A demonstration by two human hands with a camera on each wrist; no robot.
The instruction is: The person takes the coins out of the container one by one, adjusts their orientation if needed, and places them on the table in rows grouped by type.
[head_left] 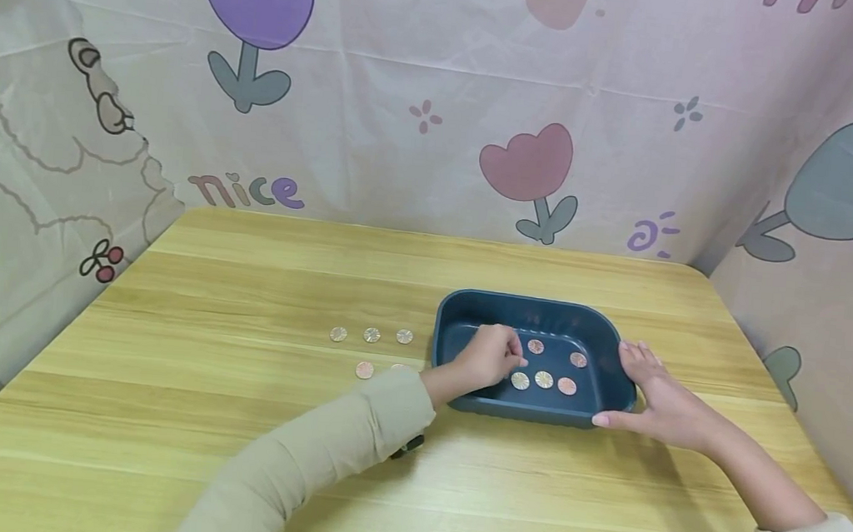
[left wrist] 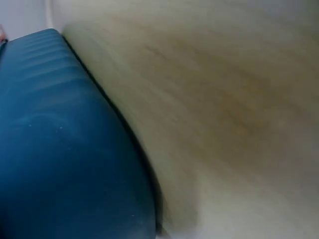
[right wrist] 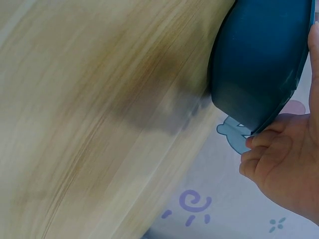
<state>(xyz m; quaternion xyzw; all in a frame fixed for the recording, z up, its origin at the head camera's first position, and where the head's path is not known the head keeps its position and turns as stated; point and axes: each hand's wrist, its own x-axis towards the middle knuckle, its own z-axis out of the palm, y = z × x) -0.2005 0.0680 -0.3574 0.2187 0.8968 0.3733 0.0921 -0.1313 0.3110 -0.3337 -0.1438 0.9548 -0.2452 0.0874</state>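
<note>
Reaching sleeve point(head_left: 309, 457): beige, slanting from the near edge over the worktop point(head_left: 124, 376), a black device point(head_left: 408, 446) beneath its cuff.
Right hand point(head_left: 659, 405): holds the right end of the dark blue tray point(head_left: 528, 412), thumb at the near corner, spread apart from the fingers bent against the rim.
Left hand point(head_left: 490, 356): lowered inside the tray, fingers curled, tips drawn together; whether they pinch anything cannot be told.
Tray coins point(head_left: 544, 380): five visible; nearer, two pale and one coppery in a row; farther, two coppery.
Worktop coins point(head_left: 372, 335): left of the tray; nearer, one coppery and one mostly hidden by the sleeve; farther, three pale in a row.
Backdrop point(head_left: 376, 145): pale cloth printed with tulips and "nice".
</note>
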